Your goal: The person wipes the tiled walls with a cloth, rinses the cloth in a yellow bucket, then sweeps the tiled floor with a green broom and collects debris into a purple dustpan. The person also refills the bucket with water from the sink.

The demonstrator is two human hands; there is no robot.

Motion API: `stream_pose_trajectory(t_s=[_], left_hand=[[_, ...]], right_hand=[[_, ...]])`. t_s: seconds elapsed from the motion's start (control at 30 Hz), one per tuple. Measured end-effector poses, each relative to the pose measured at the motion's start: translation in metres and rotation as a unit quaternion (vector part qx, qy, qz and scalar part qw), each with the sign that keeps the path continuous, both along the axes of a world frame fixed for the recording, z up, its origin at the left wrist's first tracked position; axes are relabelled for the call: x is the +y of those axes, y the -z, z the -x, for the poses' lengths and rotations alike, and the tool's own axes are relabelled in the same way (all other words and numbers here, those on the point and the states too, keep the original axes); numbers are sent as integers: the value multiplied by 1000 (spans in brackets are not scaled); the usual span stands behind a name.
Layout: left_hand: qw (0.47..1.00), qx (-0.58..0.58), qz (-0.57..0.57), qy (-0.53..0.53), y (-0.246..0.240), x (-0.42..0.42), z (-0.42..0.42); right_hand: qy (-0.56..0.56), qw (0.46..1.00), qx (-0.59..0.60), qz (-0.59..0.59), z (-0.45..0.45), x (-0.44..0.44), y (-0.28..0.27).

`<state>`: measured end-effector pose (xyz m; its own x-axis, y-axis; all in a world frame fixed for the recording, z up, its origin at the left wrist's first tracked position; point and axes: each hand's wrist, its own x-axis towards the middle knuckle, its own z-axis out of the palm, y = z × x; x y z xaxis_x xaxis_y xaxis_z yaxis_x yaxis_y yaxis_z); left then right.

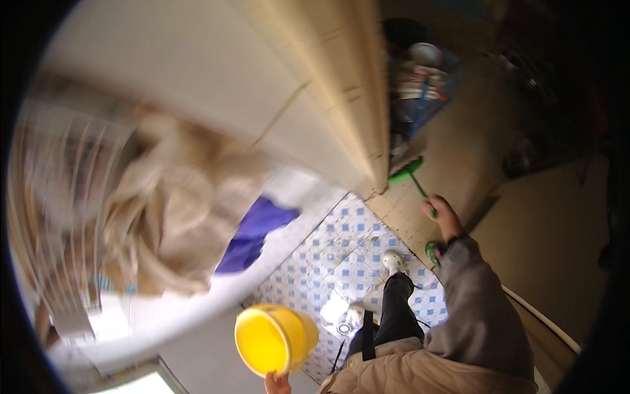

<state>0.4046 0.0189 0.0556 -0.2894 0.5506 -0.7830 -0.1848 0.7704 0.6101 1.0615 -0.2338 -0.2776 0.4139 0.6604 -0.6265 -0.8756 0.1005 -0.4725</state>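
Observation:
My right hand [441, 212] grips the handle of a green brush [406, 170], whose bristled head is close to the foot of the wall corner. At the bottom of the view, my left hand [278, 383] holds the rim of a yellow plastic bucket [300, 335]. The bucket is tilted, its mouth facing left, and no contents can be made out inside. Below me, my white shoes [393, 262] stand on a floor of white tiles with blue squares.
A round drain [344, 328] lies by my feet. Beige cloth [172, 207] and a purple cloth [256, 231] hang at left, near a blurred wire rack [74, 197]. The tiled wall corner [379, 147] juts in ahead. Beyond it sits a bag of mixed items [425, 88].

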Motion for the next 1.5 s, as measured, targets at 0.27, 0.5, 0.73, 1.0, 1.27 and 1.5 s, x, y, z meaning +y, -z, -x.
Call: stream_pose_trajectory(t_s=[0.27,0.5,0.73,1.0,1.27,1.5], left_hand=[[997,-61,1,-51,75,-22,91],[986,-41,-1,-163,161,-55,165],[954,36,121,-272,228,-65,218],[904,100,119,-398,309,-48,272],[837,71,66,-538,340,-59,286],[800,41,37,-597,347,-29,261]], right_hand=[[-329,825,-162,430,161,-58,-80],[-568,679,-284,369,266,34,-150],[-764,471,-383,217,359,190,-156],[-755,383,-529,56,526,377,-98],[-707,289,-645,-14,789,561,46],[-837,127,-533,6,864,592,49]])
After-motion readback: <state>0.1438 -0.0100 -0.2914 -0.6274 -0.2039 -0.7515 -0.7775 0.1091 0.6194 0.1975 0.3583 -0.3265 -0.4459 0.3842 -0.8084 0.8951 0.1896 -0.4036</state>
